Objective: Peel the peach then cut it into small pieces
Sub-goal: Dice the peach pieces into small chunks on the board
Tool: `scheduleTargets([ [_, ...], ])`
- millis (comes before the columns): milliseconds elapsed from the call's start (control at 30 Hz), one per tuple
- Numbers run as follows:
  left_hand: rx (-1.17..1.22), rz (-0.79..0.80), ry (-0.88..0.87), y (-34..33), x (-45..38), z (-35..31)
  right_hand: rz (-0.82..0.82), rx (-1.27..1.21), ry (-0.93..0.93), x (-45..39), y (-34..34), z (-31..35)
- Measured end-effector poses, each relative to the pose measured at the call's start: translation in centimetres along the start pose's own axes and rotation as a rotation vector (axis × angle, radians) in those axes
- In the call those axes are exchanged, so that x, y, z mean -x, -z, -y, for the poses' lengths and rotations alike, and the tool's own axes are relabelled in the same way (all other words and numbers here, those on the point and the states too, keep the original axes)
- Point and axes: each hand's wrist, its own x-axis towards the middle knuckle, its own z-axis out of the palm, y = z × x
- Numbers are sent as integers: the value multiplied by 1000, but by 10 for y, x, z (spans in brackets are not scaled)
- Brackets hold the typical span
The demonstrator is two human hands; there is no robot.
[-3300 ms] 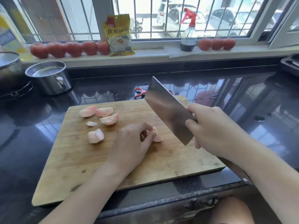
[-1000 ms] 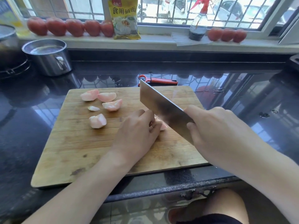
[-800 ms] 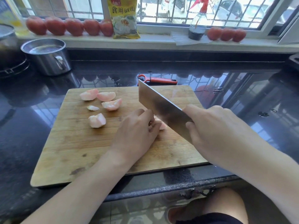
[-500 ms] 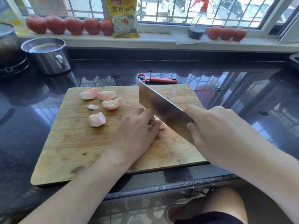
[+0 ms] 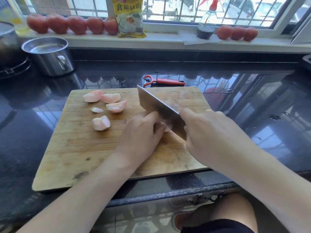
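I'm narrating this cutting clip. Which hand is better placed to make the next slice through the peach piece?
The right hand: it grips the cleaver, whose blade sits against the peach piece. The left hand is curled over that piece, steadying it on the cutting board.

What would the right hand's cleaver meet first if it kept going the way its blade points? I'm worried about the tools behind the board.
Likely the orange peeler, lying just past the board. The cleaver, gripped by the right hand, points up-left towards it, though depth is unclear.
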Motion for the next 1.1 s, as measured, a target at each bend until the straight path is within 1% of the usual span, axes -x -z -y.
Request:
scheduleTargets([
  [167, -12, -9, -48, -1, 2, 1, 13, -40, 40, -11, -8, 1],
  [300, -43, -57, -91, 0, 4, -2, 46, -138, -40, -18, -6, -13],
  [467, -14, -46, -80, 3, 8, -2, -27, -217, -68, -9, -3, -28],
  [600, 5, -43, -109, 1, 8, 4, -49, -179, -50, 2, 7, -25],
  [800, -24, -110, -104, 0, 8, 2, -34, -107, -51, 12, 10, -14],
  [1100, -48, -104, -199, -1, 8, 3, -44, -59, -81, 12, 9, -13],
])
